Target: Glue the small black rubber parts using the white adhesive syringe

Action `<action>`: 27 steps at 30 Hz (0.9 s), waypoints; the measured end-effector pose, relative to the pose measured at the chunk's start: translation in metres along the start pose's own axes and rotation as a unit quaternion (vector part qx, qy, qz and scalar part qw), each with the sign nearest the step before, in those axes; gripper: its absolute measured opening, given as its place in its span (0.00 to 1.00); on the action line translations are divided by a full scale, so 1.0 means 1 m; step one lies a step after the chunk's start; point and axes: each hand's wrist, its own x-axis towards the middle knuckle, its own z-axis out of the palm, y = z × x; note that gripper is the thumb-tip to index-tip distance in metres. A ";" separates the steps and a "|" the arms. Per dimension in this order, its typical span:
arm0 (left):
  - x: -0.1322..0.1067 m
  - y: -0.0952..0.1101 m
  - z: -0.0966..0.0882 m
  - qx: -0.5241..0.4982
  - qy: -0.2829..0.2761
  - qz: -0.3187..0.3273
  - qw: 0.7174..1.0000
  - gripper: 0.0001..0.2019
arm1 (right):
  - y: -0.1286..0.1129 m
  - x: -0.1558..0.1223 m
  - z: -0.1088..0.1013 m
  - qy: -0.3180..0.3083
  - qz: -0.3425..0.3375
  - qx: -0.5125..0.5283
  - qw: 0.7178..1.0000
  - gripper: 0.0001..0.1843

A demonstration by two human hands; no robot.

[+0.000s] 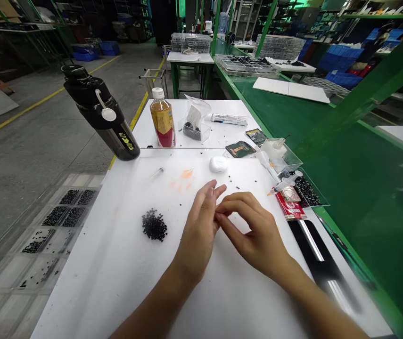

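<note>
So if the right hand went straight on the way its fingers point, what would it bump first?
Probably the left hand. The fingertips of the right hand are right beside it, perhaps already touching; the view can't quite show which.

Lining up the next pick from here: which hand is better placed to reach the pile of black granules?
Probably the left hand: it is nearer the pile of black granules. The right hand lies beyond the left, on the side away from the pile, with its fingers against the left hand's.

Blurred yellow lettering on black water bottle (100, 110), drink bottle label (162, 120), red packet (290, 206), all unreadable
</note>
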 end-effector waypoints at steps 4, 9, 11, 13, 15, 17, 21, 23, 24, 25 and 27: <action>0.003 0.000 0.001 0.031 0.044 0.017 0.998 0.18 | 0.004 0.001 -0.001 0.068 0.012 -0.055 0.996 0.08; 0.004 -0.003 -0.002 0.068 0.003 0.019 0.997 0.13 | 0.009 -0.001 0.001 0.083 -0.033 -0.128 0.988 0.09; 0.003 -0.003 -0.003 0.073 -0.003 0.019 0.997 0.13 | 0.009 -0.002 0.002 0.087 -0.056 -0.145 0.984 0.11; 0.004 -0.004 -0.004 0.061 -0.004 0.012 0.998 0.13 | 0.009 -0.003 0.003 0.096 -0.070 -0.153 0.981 0.13; 0.004 -0.004 -0.003 0.042 -0.003 0.006 0.999 0.13 | 0.008 -0.003 0.004 0.105 -0.073 -0.156 0.979 0.13; 0.003 -0.005 -0.003 0.034 0.003 0.009 0.999 0.13 | 0.007 -0.003 0.004 0.111 -0.071 -0.155 0.979 0.12; 0.002 -0.003 -0.001 0.039 0.003 0.019 0.999 0.13 | 0.007 -0.002 0.000 0.114 -0.083 -0.141 0.980 0.13; 0.002 -0.002 -0.002 0.044 -0.012 0.016 0.999 0.15 | 0.006 -0.002 -0.004 0.111 -0.080 -0.128 0.982 0.13; 0.002 -0.001 -0.002 0.047 -0.019 0.012 0.999 0.15 | 0.006 -0.001 -0.006 0.107 -0.067 -0.117 0.985 0.12; 0.003 0.000 -0.003 0.049 -0.025 0.008 0.998 0.15 | 0.006 -0.001 -0.008 0.102 -0.048 -0.104 0.988 0.11; 0.003 0.002 -0.005 0.049 -0.030 0.000 0.998 0.16 | 0.006 0.000 -0.011 0.085 -0.004 -0.072 0.994 0.09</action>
